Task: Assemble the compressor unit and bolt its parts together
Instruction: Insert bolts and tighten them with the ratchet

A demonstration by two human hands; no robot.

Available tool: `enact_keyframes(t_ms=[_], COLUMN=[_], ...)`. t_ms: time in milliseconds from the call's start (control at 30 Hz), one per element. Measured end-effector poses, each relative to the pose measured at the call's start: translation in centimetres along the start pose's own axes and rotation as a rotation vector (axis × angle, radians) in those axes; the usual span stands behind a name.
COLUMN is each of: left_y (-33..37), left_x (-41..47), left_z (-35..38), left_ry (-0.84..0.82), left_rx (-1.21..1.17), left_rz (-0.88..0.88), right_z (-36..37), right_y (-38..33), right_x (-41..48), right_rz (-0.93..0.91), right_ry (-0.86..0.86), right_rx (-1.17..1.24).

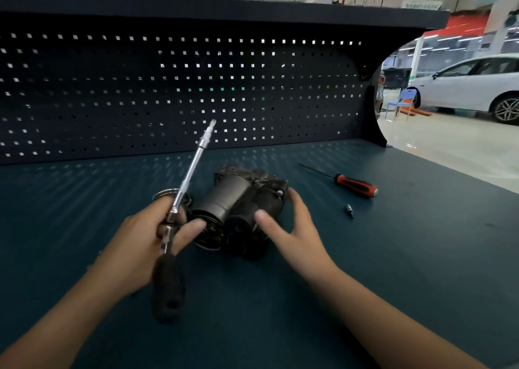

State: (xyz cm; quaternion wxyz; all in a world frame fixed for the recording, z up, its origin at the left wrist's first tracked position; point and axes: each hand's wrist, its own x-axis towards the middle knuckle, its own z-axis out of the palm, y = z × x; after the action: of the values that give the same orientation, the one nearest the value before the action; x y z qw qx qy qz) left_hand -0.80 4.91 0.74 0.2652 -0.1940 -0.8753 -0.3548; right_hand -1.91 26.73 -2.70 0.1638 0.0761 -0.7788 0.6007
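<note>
The compressor unit (238, 197), dark grey with two side-by-side cylinders, lies on the blue-green workbench (393, 242) in the middle of the view. My left hand (146, 236) grips a ratchet wrench (179, 200) near its head; its long silver extension points up and away, and its black handle hangs toward me. The left thumb reaches toward the open end of the left cylinder. My right hand (289, 228) has its fingers spread and relaxed around the right cylinder, thumb on its near end. A metal ring (165, 193) peeks out behind my left hand.
A red-and-black screwdriver (355, 186) lies to the right of the unit, with a small socket bit (349, 210) nearer me. A dark pegboard (168, 93) backs the bench under a shelf. Beyond the bench's right edge are a white car and a blue chair.
</note>
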Motion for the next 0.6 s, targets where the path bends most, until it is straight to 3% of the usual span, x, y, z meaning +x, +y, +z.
enact_keyframes(t_ms=[100, 200, 333, 433, 600], left_y=[2.6, 5.7, 7.1, 7.3, 6.5], left_x=[-0.5, -1.5, -1.4, -1.2, -0.2], left_z=[2.0, 4.3, 5.4, 5.5, 5.2], left_ry=[-0.175, -0.414, -0.512, -0.482, -0.148], left_rx=[-0.195, -0.365, -0.365, -0.337, -0.426], left_rz=[-0.125, -0.272, -0.31, -0.32, -0.293], right_z=[-0.5, -0.6, -1.0, -1.3, -1.4], right_y=[-0.2, -0.6, -0.5, -0.1, 0.3], right_x=[0.3, 0.0, 0.5, 1.4, 3.3], right_rz=[0.019, 0.176, 0.332, 0.355, 0.367], right_ry=[0.082, 0.003, -0.07, -0.06, -0.093], right_rx=[0.167, 0.403, 0.607, 0.599, 0.439])
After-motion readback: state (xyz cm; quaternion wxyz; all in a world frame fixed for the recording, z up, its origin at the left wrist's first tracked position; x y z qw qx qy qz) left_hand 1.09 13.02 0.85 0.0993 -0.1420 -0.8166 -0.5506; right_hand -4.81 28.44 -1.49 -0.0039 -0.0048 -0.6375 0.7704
